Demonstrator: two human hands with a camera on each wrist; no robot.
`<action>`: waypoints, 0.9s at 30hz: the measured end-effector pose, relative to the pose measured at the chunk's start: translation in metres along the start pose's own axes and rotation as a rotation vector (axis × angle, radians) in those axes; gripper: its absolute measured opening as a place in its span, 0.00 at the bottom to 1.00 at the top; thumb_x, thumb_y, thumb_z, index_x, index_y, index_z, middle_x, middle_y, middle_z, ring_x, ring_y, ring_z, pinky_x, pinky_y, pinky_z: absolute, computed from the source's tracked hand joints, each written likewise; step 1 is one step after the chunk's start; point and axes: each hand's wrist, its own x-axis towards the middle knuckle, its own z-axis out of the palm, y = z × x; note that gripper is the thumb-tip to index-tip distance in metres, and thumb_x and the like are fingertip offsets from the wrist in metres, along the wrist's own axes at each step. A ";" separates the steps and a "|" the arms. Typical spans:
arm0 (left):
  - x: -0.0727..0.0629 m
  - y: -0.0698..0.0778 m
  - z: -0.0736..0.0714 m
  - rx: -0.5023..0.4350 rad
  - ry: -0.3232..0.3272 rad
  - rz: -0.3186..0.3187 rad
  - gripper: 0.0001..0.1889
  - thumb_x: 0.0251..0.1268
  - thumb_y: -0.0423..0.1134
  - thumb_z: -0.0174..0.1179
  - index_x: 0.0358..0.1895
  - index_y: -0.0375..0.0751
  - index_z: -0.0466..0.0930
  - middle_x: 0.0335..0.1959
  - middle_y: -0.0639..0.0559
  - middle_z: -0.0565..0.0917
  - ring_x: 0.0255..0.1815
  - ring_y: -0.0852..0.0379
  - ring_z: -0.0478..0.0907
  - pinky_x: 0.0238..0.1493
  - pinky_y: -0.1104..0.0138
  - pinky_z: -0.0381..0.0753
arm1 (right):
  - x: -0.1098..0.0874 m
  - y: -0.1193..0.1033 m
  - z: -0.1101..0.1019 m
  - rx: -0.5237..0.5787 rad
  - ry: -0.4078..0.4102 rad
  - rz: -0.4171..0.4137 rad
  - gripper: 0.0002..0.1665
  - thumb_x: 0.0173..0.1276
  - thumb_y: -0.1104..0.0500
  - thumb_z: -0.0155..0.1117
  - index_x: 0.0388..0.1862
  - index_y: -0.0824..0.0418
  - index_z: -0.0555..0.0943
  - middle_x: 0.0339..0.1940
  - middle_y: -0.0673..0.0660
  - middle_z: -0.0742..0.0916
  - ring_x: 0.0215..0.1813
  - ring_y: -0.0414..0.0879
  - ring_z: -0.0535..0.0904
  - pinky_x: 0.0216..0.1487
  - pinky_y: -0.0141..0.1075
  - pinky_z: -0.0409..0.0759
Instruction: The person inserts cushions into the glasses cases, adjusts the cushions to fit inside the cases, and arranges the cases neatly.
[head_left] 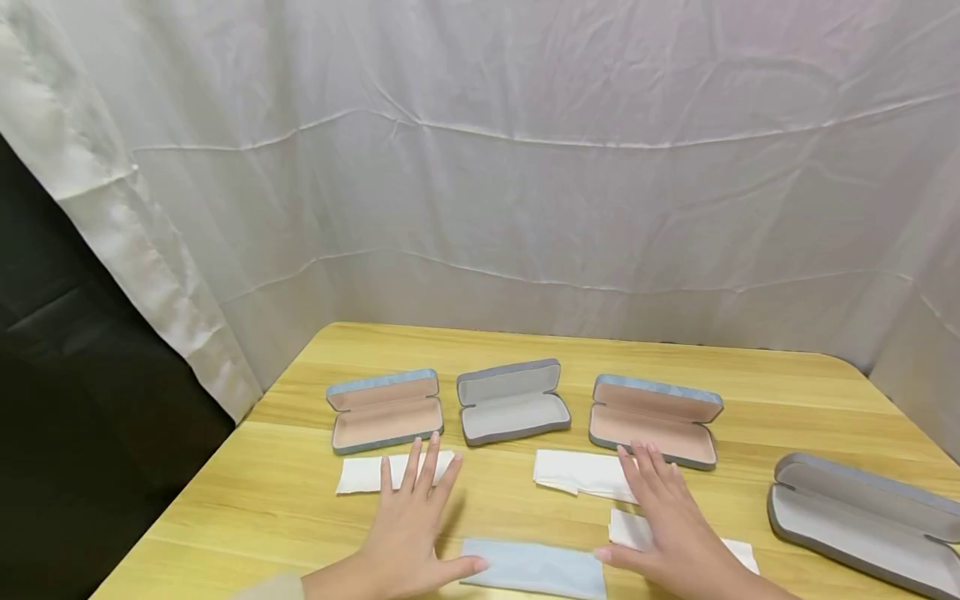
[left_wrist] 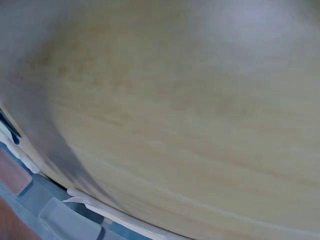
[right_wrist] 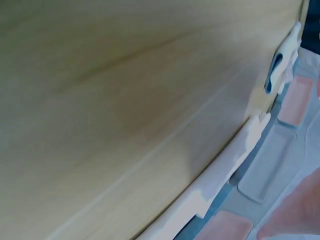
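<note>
Blue cloth [head_left: 536, 568], one, at near middle between our left hand [head_left: 410, 523] and right hand [head_left: 672, 523], both spread and gripping nothing, is best handled, we judge, by light, even touch, keeping it flat.

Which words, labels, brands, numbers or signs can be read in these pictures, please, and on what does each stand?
None: no readable text shows on the open glasses cases, folded white cloths, folded light-blue cloth, wood-grain table or pale curtain.
The wrist views are blurred, and no lettering can be made out there either.
</note>
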 end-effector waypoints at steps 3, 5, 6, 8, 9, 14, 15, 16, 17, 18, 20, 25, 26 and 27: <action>-0.005 -0.005 0.000 -0.003 -0.022 -0.018 0.53 0.51 0.80 0.34 0.74 0.46 0.40 0.75 0.39 0.36 0.73 0.50 0.18 0.54 0.26 0.51 | 0.002 -0.005 0.005 -0.015 0.020 -0.056 0.62 0.50 0.34 0.66 0.74 0.63 0.50 0.74 0.67 0.55 0.74 0.33 0.27 0.66 0.20 0.19; -0.008 -0.007 -0.001 -0.005 -0.030 -0.031 0.54 0.51 0.80 0.36 0.74 0.46 0.42 0.75 0.40 0.36 0.72 0.51 0.18 0.54 0.26 0.51 | 0.003 -0.009 0.009 -0.027 0.037 -0.093 0.62 0.51 0.34 0.66 0.73 0.64 0.50 0.76 0.63 0.51 0.73 0.30 0.24 0.67 0.20 0.19; -0.009 -0.009 -0.001 -0.006 -0.031 -0.038 0.53 0.51 0.79 0.37 0.74 0.45 0.43 0.75 0.40 0.36 0.73 0.50 0.19 0.54 0.26 0.50 | 0.004 -0.010 0.010 -0.021 0.040 -0.107 0.62 0.51 0.34 0.66 0.74 0.64 0.49 0.76 0.60 0.49 0.73 0.30 0.24 0.67 0.20 0.20; -0.012 -0.011 -0.001 -0.005 -0.030 -0.049 0.53 0.51 0.79 0.39 0.73 0.44 0.46 0.75 0.40 0.37 0.74 0.47 0.23 0.54 0.26 0.50 | 0.005 -0.014 0.013 0.014 0.025 -0.112 0.62 0.52 0.36 0.66 0.75 0.61 0.46 0.77 0.57 0.46 0.72 0.29 0.23 0.66 0.20 0.19; -0.013 -0.012 -0.002 -0.003 -0.031 -0.054 0.53 0.50 0.79 0.40 0.73 0.44 0.47 0.75 0.40 0.38 0.75 0.45 0.26 0.54 0.26 0.50 | 0.005 -0.016 0.013 0.042 0.007 -0.101 0.62 0.53 0.36 0.66 0.75 0.59 0.44 0.77 0.58 0.46 0.72 0.28 0.23 0.66 0.19 0.19; -0.019 -0.019 -0.004 0.044 -0.029 -0.079 0.54 0.48 0.79 0.45 0.72 0.44 0.51 0.74 0.37 0.45 0.75 0.39 0.36 0.55 0.27 0.51 | 0.008 -0.023 0.016 0.123 -0.049 -0.073 0.61 0.53 0.36 0.65 0.76 0.57 0.44 0.72 0.71 0.57 0.69 0.22 0.22 0.63 0.14 0.19; -0.020 -0.020 -0.005 0.053 -0.026 -0.083 0.54 0.47 0.78 0.46 0.72 0.44 0.51 0.74 0.36 0.47 0.75 0.38 0.38 0.55 0.27 0.52 | 0.009 -0.024 0.017 0.108 -0.033 -0.098 0.61 0.53 0.35 0.64 0.75 0.59 0.45 0.71 0.73 0.59 0.70 0.23 0.23 0.64 0.15 0.20; -0.021 -0.021 -0.006 0.066 -0.019 -0.086 0.54 0.47 0.79 0.45 0.72 0.43 0.52 0.74 0.36 0.48 0.75 0.39 0.37 0.55 0.27 0.52 | 0.009 -0.024 0.018 0.085 -0.009 -0.128 0.61 0.53 0.34 0.64 0.75 0.61 0.47 0.71 0.72 0.59 0.71 0.24 0.24 0.65 0.16 0.21; -0.021 -0.022 -0.007 0.075 -0.013 -0.088 0.54 0.47 0.79 0.45 0.71 0.43 0.52 0.73 0.35 0.49 0.74 0.36 0.42 0.55 0.27 0.53 | 0.010 -0.024 0.019 0.064 0.013 -0.157 0.61 0.54 0.33 0.63 0.74 0.63 0.48 0.71 0.71 0.59 0.72 0.25 0.24 0.66 0.16 0.22; -0.022 -0.023 -0.008 0.080 -0.008 -0.092 0.54 0.47 0.79 0.45 0.71 0.43 0.52 0.73 0.34 0.51 0.73 0.34 0.45 0.55 0.27 0.53 | 0.011 -0.025 0.019 0.045 0.038 -0.186 0.61 0.54 0.32 0.62 0.74 0.64 0.48 0.71 0.72 0.60 0.72 0.27 0.25 0.67 0.17 0.23; -0.025 -0.026 -0.010 0.089 -0.005 -0.102 0.54 0.47 0.79 0.44 0.71 0.43 0.52 0.72 0.34 0.52 0.70 0.31 0.51 0.55 0.28 0.54 | 0.013 -0.028 0.019 0.027 0.071 -0.227 0.60 0.55 0.32 0.61 0.73 0.67 0.50 0.70 0.72 0.61 0.74 0.29 0.27 0.69 0.19 0.24; -0.029 -0.037 -0.015 0.092 -0.043 -0.141 0.53 0.46 0.77 0.49 0.70 0.42 0.56 0.71 0.32 0.55 0.69 0.29 0.53 0.58 0.30 0.54 | 0.020 -0.045 0.017 0.166 -0.014 -0.156 0.58 0.55 0.38 0.65 0.73 0.66 0.50 0.72 0.71 0.57 0.72 0.26 0.26 0.65 0.15 0.24; -0.029 -0.040 -0.016 0.099 -0.046 -0.144 0.53 0.46 0.77 0.50 0.69 0.41 0.58 0.70 0.32 0.56 0.69 0.29 0.53 0.58 0.30 0.55 | 0.021 -0.048 0.017 0.194 -0.041 -0.122 0.58 0.55 0.38 0.65 0.74 0.64 0.49 0.73 0.69 0.56 0.73 0.28 0.27 0.69 0.19 0.28; -0.029 -0.042 -0.017 0.099 -0.048 -0.147 0.52 0.46 0.76 0.51 0.68 0.40 0.60 0.70 0.31 0.56 0.69 0.30 0.53 0.58 0.30 0.54 | 0.023 -0.052 0.018 0.227 -0.067 -0.089 0.57 0.56 0.39 0.65 0.74 0.62 0.49 0.74 0.67 0.54 0.74 0.32 0.28 0.72 0.25 0.32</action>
